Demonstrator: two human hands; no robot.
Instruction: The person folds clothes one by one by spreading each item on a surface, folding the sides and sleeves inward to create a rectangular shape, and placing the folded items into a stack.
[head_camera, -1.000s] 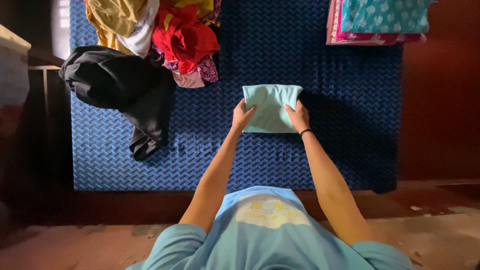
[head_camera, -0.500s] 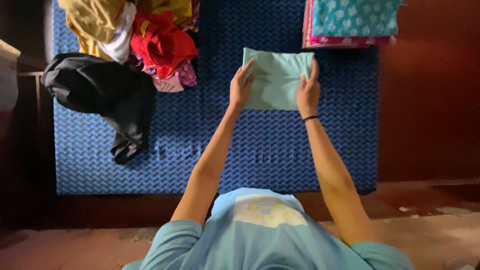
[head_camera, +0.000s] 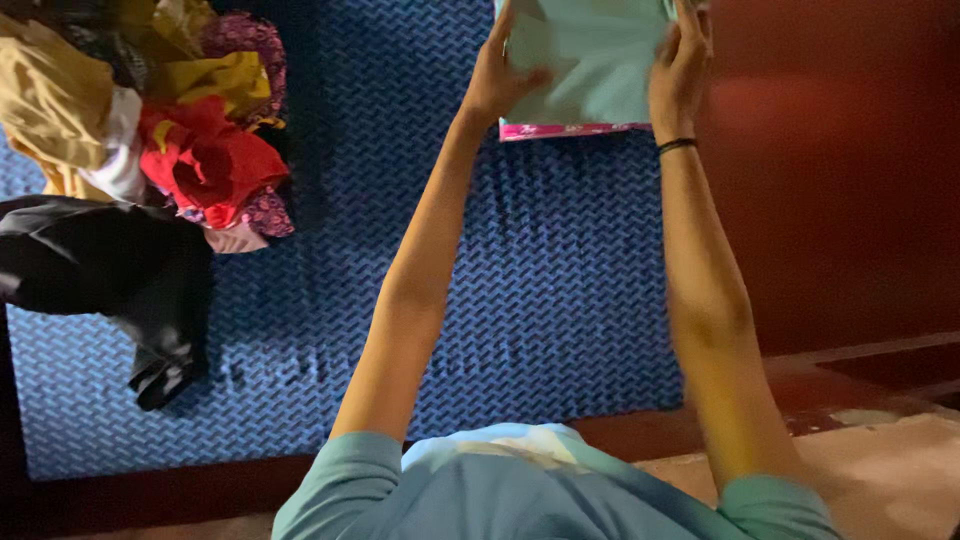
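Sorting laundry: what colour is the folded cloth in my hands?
Pale mint green folded cloth, head view.

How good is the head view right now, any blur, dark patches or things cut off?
Head view: dim overall, with the left edge and the black garment nearly lost in shadow; the blue mat is softly blurred; the folded mint cloth is cut off by the top edge, as are the fingertips of the left hand and right hand gripping it; no glare.

folded cloth (head_camera: 590, 60): on folded stack (head_camera: 570, 130), mat's (head_camera: 560, 290) far right | clothes heap (head_camera: 150, 160): mat's far left | trousers (head_camera: 110, 280): nearer side of heap
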